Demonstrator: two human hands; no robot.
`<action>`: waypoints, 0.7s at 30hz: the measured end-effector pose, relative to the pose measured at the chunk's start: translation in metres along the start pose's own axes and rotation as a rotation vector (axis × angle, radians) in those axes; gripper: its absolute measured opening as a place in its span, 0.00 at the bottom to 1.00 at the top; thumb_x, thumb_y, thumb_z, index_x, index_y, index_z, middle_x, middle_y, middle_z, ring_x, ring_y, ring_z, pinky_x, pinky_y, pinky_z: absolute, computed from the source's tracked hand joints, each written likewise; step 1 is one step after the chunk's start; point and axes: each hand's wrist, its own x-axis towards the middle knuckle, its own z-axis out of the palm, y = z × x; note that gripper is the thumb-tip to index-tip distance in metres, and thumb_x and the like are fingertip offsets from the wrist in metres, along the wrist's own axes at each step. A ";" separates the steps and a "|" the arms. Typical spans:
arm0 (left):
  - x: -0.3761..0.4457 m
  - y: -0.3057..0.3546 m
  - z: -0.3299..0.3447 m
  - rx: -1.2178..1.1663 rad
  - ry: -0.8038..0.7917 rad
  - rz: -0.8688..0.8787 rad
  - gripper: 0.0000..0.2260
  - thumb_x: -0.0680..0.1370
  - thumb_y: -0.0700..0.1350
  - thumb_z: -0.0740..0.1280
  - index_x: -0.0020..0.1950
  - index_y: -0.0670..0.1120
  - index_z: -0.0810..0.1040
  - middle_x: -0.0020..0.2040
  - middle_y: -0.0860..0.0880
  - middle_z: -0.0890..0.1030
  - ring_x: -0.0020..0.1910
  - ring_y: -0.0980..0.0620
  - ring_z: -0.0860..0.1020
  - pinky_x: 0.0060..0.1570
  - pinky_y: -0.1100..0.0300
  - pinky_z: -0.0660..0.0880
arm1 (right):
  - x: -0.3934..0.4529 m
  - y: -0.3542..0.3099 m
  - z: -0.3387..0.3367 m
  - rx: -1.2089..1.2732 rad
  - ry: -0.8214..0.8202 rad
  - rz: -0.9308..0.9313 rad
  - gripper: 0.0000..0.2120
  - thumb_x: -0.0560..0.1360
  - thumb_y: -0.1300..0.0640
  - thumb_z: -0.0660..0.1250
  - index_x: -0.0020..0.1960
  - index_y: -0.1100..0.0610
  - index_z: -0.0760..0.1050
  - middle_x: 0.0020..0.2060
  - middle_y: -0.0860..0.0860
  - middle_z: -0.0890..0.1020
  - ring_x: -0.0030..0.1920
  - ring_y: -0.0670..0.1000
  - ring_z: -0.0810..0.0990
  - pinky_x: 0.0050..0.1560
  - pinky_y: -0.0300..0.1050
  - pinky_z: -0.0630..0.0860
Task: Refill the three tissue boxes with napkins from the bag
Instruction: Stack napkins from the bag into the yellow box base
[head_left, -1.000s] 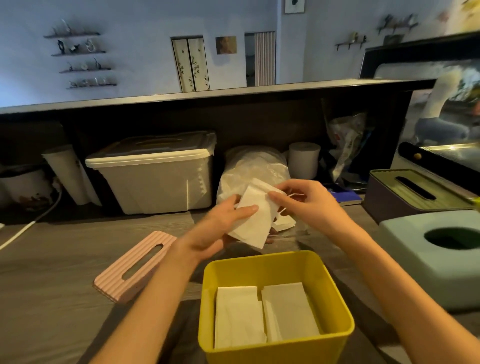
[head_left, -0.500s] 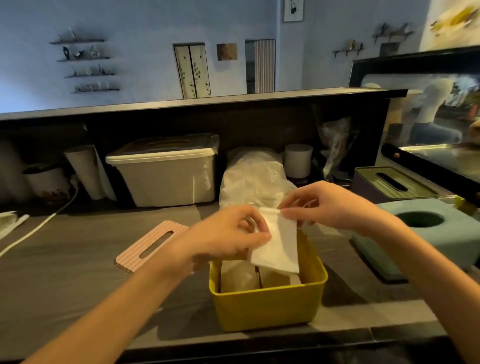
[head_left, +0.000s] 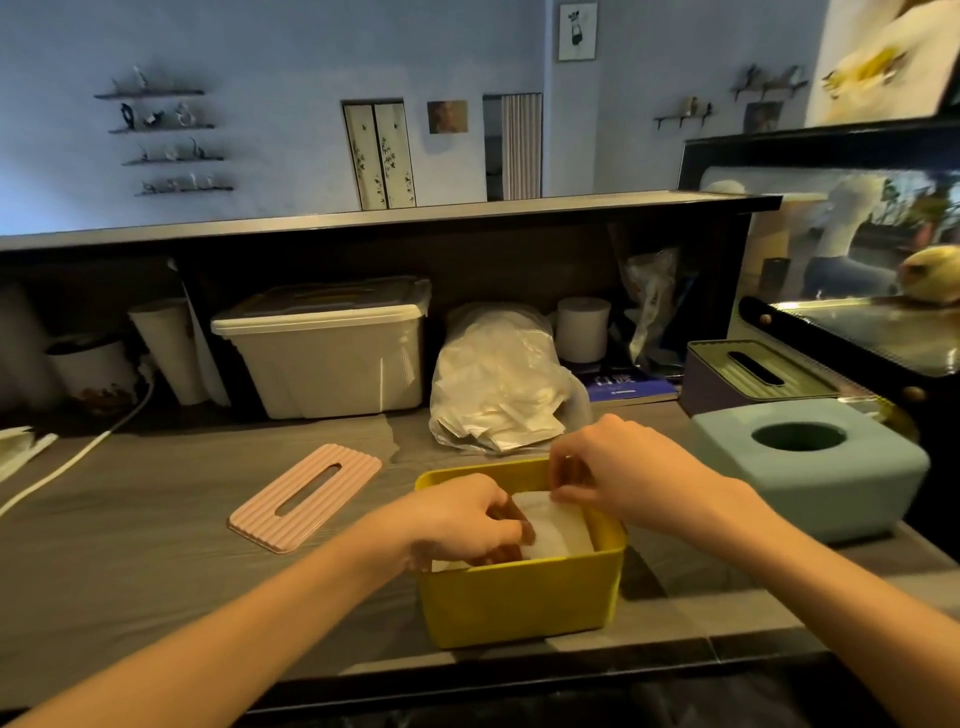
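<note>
An open yellow tissue box (head_left: 519, 597) stands near the counter's front edge. Both hands reach into it. My left hand (head_left: 462, 525) and my right hand (head_left: 618, 467) each pinch an edge of a white napkin (head_left: 556, 530) that lies low inside the box. The box's pink ribbed lid (head_left: 306, 496) lies flat to the left. Behind the box sits a clear plastic bag (head_left: 493, 384) with white napkins in it. At the right stand a light blue tissue box (head_left: 810, 467) with a round hole and a dark box (head_left: 753, 376) with a slotted greenish lid.
A large beige lidded bin (head_left: 322, 348) sits at the back under a shelf, with paper cups (head_left: 171, 348), a white roll (head_left: 582, 327) and a blue book (head_left: 623, 387) nearby. A white cable (head_left: 78, 457) crosses the left counter. A glass display case (head_left: 857, 312) bounds the right.
Both hands have come down with the napkin from above the yellow box into it. The view has pulled back and tilted up.
</note>
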 end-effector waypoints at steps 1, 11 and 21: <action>0.001 -0.002 -0.001 -0.008 0.007 -0.001 0.12 0.83 0.48 0.65 0.64 0.45 0.81 0.56 0.48 0.85 0.56 0.52 0.83 0.55 0.61 0.80 | -0.001 -0.001 -0.001 -0.022 -0.002 0.002 0.10 0.78 0.43 0.70 0.57 0.44 0.80 0.51 0.44 0.83 0.50 0.48 0.81 0.54 0.50 0.82; 0.008 -0.006 -0.011 -0.107 -0.044 0.018 0.11 0.84 0.42 0.63 0.64 0.41 0.80 0.57 0.44 0.85 0.54 0.51 0.85 0.58 0.58 0.80 | 0.010 -0.010 -0.003 -0.129 -0.161 -0.089 0.12 0.82 0.47 0.65 0.62 0.47 0.83 0.54 0.47 0.85 0.51 0.50 0.83 0.55 0.48 0.82; 0.049 -0.020 -0.091 -0.196 0.296 0.217 0.11 0.84 0.42 0.62 0.57 0.42 0.83 0.48 0.44 0.87 0.48 0.49 0.86 0.49 0.61 0.82 | 0.090 0.055 0.023 0.346 0.114 0.101 0.12 0.80 0.52 0.70 0.63 0.49 0.81 0.53 0.46 0.86 0.47 0.43 0.83 0.51 0.39 0.79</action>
